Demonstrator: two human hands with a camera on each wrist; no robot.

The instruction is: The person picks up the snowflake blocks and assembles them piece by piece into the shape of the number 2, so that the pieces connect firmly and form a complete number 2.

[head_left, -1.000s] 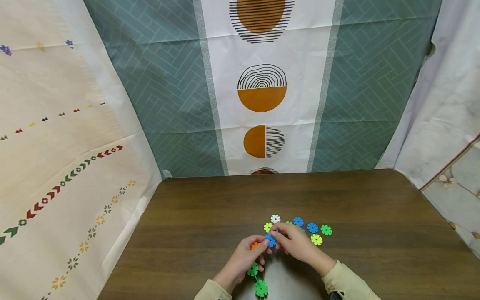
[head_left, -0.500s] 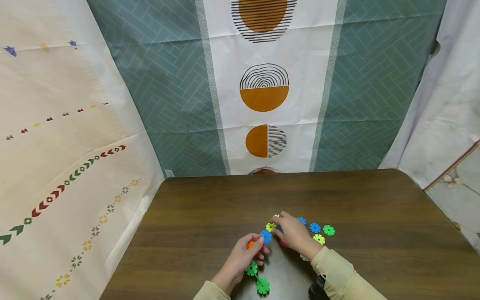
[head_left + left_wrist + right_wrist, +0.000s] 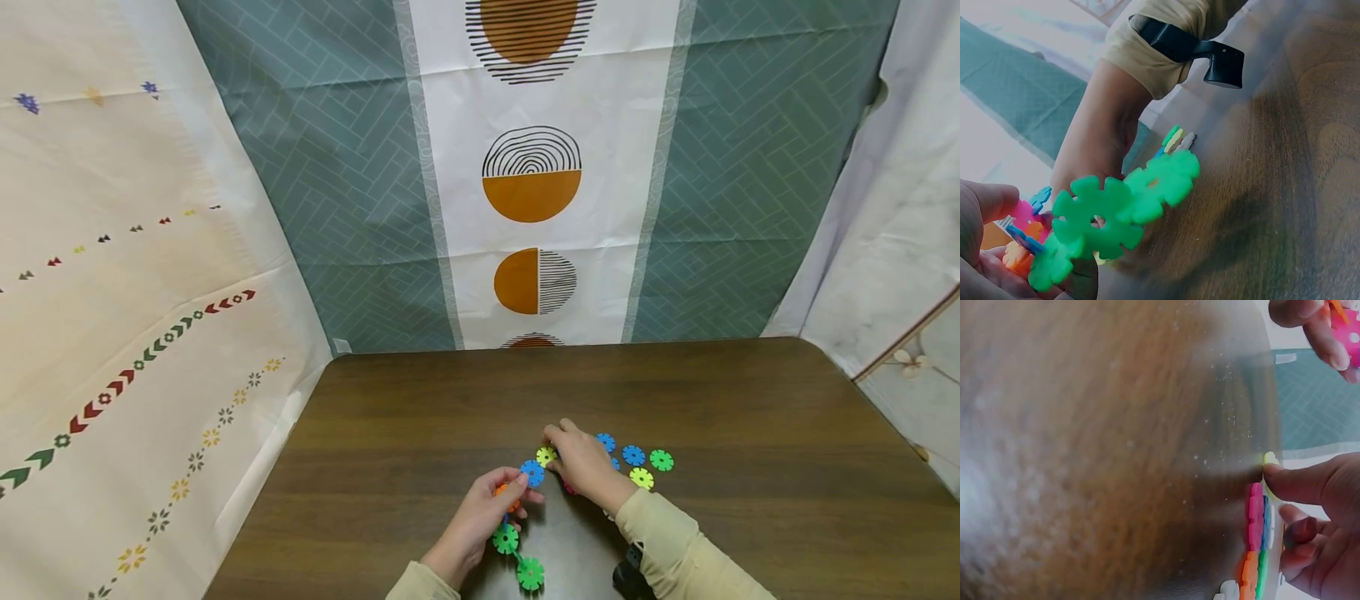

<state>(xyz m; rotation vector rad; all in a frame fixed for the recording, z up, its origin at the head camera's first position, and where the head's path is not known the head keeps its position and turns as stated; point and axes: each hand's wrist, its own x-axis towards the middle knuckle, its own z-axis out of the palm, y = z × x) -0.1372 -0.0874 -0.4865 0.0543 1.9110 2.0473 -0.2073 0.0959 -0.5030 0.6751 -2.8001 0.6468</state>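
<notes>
My left hand (image 3: 480, 518) holds a chain of joined plastic snowflake discs. Its top blue disc (image 3: 532, 473) shows by the thumb, and two green discs (image 3: 530, 574) hang at the lower end. Up close in the left wrist view are a big green disc (image 3: 1097, 215), an orange disc (image 3: 1019, 255) and a pink disc (image 3: 1024, 215). My right hand (image 3: 588, 468) reaches over the loose discs, its thumb and fingertips at a yellow disc (image 3: 546, 456). In the right wrist view the thumb lies against that yellow disc (image 3: 1269, 459); the other fingers are curled behind it.
Loose discs lie right of the right hand: a blue disc (image 3: 633, 455), a green disc (image 3: 662, 461) and another yellow disc (image 3: 642, 478). Pink disc (image 3: 1255, 519) and orange disc (image 3: 1249, 575) lie beside it. The brown table (image 3: 420, 400) meets hanging cloths behind.
My right hand has left the blue disc of the chain and moved up and right to the loose discs. It now covers the white disc. The left hand still holds the chain.
</notes>
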